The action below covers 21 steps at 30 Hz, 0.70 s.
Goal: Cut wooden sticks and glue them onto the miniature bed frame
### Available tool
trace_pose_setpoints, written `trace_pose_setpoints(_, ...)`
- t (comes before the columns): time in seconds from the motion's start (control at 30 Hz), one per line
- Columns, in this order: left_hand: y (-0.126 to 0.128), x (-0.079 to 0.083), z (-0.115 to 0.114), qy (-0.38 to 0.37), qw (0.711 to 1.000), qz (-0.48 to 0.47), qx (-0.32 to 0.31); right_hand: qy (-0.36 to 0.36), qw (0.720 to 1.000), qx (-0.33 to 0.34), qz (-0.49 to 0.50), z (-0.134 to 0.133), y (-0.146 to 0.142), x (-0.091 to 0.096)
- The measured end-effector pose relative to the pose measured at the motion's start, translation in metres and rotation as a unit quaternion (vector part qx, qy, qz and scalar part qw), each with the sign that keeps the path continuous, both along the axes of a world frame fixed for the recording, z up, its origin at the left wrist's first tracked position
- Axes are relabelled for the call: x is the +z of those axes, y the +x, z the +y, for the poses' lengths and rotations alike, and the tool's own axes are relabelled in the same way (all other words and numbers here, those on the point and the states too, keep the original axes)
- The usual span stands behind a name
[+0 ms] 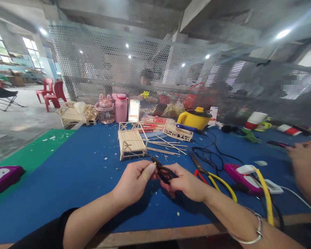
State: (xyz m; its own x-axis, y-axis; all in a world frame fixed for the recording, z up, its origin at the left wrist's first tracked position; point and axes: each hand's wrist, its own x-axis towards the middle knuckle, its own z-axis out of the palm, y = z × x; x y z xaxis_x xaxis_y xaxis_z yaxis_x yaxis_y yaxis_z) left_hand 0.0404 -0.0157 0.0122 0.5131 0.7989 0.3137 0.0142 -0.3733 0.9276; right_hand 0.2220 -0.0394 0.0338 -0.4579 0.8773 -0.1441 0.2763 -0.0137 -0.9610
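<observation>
Blue tabletop below, hands hold pliers (the right's) and a pale piece.

mod. bright indoor light, bit dull under the gray ceiling; daylight blown out at the l windows, ceiling lamps flaring, w/ a streak top r. soft shadows on the tabletop below the hands. center fairly sharp, tho tiny bits go soft. mesh screen hazy, smeared. co-worker's hand blurry at r edge. wide-angle stretch at edges; pixelated patches in bg.
</observation>
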Motion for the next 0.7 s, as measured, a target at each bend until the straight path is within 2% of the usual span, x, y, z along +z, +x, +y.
trace_pose_setpoints(0.13,0.0,-0.001,0.003,0.001,1.0,0.008,-0.003,-0.077,0.995,0.023,0.056,-0.001,-0.002,-0.004)
trace_pose_setpoints(0.2,0.0,-0.001,0.005,0.008,0.999,0.033,0.026,-0.015,1.0,-0.001,0.003,-0.002,-0.008,-0.002)
trace_pose_setpoints(0.27,-0.001,-0.001,0.005,0.017,0.995,0.064,0.073,0.117,0.985,-0.05,-0.117,-0.001,-0.015,0.001)
trace_pose_setpoints(0.3,-0.001,-0.001,0.004,0.027,0.992,0.078,0.091,0.18,0.959,-0.09,-0.201,0.001,-0.018,0.002)
trace_pose_setpoints(0.33,-0.001,0.0,0.001,0.042,0.99,0.09,0.098,0.222,0.921,-0.134,-0.289,0.003,-0.019,0.002)
trace_pose_setpoints(0.4,0.0,0.0,-0.004,0.076,0.989,0.096,0.082,0.245,0.84,-0.218,-0.432,0.008,-0.017,0.003)
trace_pose_setpoints(0.43,0.001,-0.001,-0.006,0.087,0.99,0.092,0.07,0.242,0.808,-0.249,-0.476,0.01,-0.013,0.003)
trace_pose_setpoints(0.47,0.001,-0.001,-0.006,0.088,0.991,0.085,0.058,0.24,0.789,-0.267,-0.499,0.012,-0.01,0.003)
trace_pose_setpoints(0.53,0.003,-0.004,-0.004,0.074,0.991,0.09,0.07,0.241,0.781,-0.261,-0.513,0.014,-0.002,0.003)
trace_pose_setpoints(0.6,0.003,-0.007,0.001,0.042,0.992,0.098,0.067,0.233,0.78,-0.228,-0.533,0.014,0.003,0.002)
trace_pose_setpoints(0.7,0.003,-0.011,0.007,-0.003,0.993,0.108,0.046,0.206,0.792,-0.166,-0.55,0.017,0.007,-0.003)
